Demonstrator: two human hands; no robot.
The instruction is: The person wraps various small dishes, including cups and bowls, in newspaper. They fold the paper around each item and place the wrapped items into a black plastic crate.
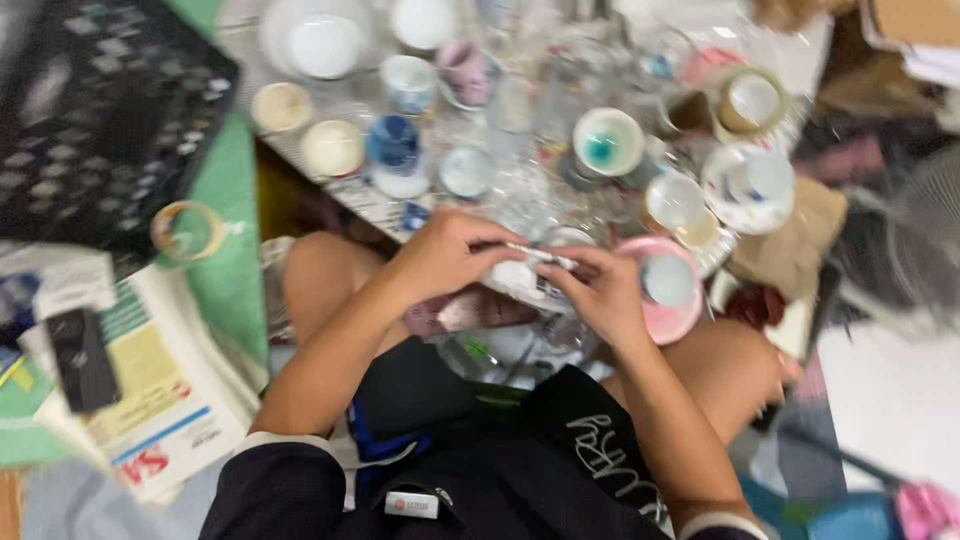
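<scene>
My left hand (445,258) and my right hand (600,290) meet over my lap at the near edge of a low table (365,195). Together they pinch a small pale object (530,262), thin and partly hidden by my fingers; blur keeps me from telling what it is. A pink dish (680,315) holding a pale blue cup (668,280) sits just right of my right hand. Below my hands a clear glass vessel (520,355) rests between my knees.
The table is crowded with cups, bowls and glasses, among them a teal-filled cup (607,142) and a blue cup (394,150). A tape roll (187,230) lies on green matting at left, above newspapers (160,390) and a dark phone (82,358). A black patterned panel (95,110) fills the upper left.
</scene>
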